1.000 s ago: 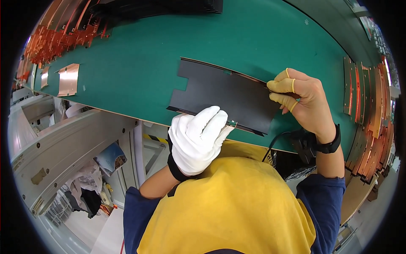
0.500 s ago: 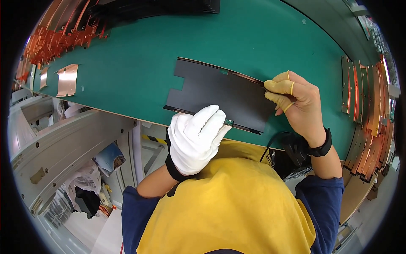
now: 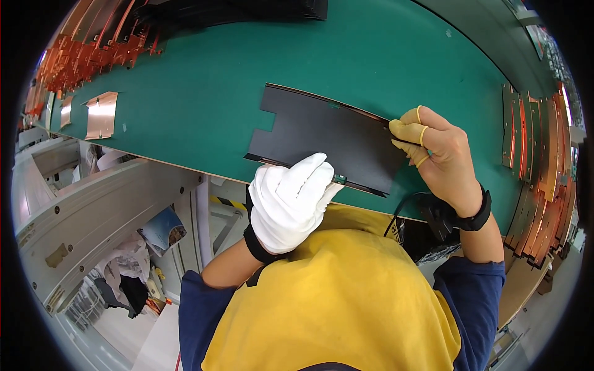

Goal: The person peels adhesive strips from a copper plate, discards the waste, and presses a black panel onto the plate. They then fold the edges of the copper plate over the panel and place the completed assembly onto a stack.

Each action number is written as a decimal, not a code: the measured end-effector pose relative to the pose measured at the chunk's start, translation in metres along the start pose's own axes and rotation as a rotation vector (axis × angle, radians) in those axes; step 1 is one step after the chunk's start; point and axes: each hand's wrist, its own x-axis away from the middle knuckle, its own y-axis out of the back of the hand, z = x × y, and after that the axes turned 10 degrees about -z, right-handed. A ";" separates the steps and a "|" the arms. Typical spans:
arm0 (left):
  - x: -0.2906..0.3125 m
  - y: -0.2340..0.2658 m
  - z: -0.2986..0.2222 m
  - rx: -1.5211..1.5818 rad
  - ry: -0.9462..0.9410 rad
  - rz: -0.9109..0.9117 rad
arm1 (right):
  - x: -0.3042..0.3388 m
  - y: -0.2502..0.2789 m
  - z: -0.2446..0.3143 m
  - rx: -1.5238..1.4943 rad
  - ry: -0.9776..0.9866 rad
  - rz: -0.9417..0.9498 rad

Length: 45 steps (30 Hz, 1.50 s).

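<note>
A flat black panel (image 3: 328,136) lies on the green tabletop, slanting down to the right, with a square notch in its left end. Narrow folded strips run along its long edges, and a coppery line shows on the far one. My left hand (image 3: 291,201), in a white glove, is closed over the near long edge, fingers pressed together; its thumb is partly hidden. At the far right corner, my right hand (image 3: 433,145) pinches the panel's edge, with yellow finger cots on thumb and fingers. What lies beneath the fingertips is hidden.
Copper-coloured strips (image 3: 86,55) are heaped at the far left, beside a black stack (image 3: 235,11). Small copper sheets (image 3: 101,115) lie near the left edge. More copper and dark strips (image 3: 544,148) stand in rows at the right. A black device with a cable (image 3: 433,213) sits by my right wrist.
</note>
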 end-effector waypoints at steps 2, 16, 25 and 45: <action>-0.001 0.000 0.000 -0.007 -0.005 0.007 | 0.001 0.001 -0.001 0.003 0.006 0.002; 0.002 -0.005 0.004 -0.039 -0.031 -0.028 | -0.002 -0.001 0.001 0.529 0.270 -0.073; -0.001 -0.008 0.009 0.034 -0.067 -0.073 | -0.049 -0.024 -0.009 0.559 0.356 0.184; -0.002 -0.011 0.012 0.121 -0.028 -0.138 | -0.077 -0.047 0.013 0.494 0.334 0.239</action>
